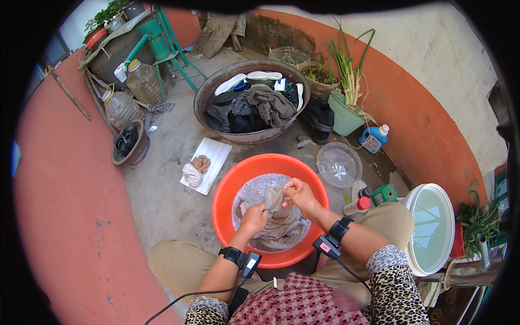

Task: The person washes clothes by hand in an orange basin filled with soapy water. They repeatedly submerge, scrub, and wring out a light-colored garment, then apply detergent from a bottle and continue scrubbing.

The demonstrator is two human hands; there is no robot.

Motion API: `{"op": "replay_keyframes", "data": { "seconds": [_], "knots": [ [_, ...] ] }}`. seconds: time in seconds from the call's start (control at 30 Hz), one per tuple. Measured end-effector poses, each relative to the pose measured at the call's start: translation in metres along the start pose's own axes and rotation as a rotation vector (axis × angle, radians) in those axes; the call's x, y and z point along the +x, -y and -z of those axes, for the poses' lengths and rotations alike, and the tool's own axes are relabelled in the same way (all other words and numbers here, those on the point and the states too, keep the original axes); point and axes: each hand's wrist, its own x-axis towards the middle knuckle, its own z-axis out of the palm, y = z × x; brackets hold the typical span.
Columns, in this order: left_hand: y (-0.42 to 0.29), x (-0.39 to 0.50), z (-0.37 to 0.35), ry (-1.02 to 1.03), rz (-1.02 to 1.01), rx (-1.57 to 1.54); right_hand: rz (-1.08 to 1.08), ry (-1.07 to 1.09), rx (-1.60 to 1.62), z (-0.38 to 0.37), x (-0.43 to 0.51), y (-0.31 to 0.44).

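An orange plastic basin (227, 174) stands between my knees, with sudsy water and a soaked beige-grey cloth (280, 227) in it. My left hand (254, 219) is closed on a raised fold of the cloth over the middle of the basin. To its right, my right hand (300, 197) pinches the top of the same fold between thumb and fingers. The rest of the cloth lies bunched in the water below both hands. Each wrist wears a black strap with a small wired box.
Ahead stands a metal tub (252, 136) of wet clothes and shoes. A white board (217, 156) with two twisted cloths lies left of the basin. On the right are a clear plastic bowl (339, 164), a red-capped bottle (357, 206) and a white bucket of water (432, 231). Low red walls curve around.
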Motion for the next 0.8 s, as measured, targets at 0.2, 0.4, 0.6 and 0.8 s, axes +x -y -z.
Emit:
{"op": "replay_keyframes", "data": {
  "seconds": [0.2,0.4,0.6,0.8],
  "knots": [
    [-0.013,0.008,0.017,-0.073,-0.031,-0.463,0.136,-0.201,-0.668,0.017,0.012,-0.005],
    [-0.038,0.008,0.030,0.017,-0.091,-0.635,0.349,0.201,-0.734,0.007,0.001,-0.008],
    [-0.033,0.009,0.029,-0.034,-0.214,-0.283,0.193,0.162,-0.604,0.000,-0.006,0.014],
    [-0.014,0.009,0.028,0.102,-0.030,-0.276,0.257,0.132,-0.161,0.000,0.002,0.026]
  ]
}}
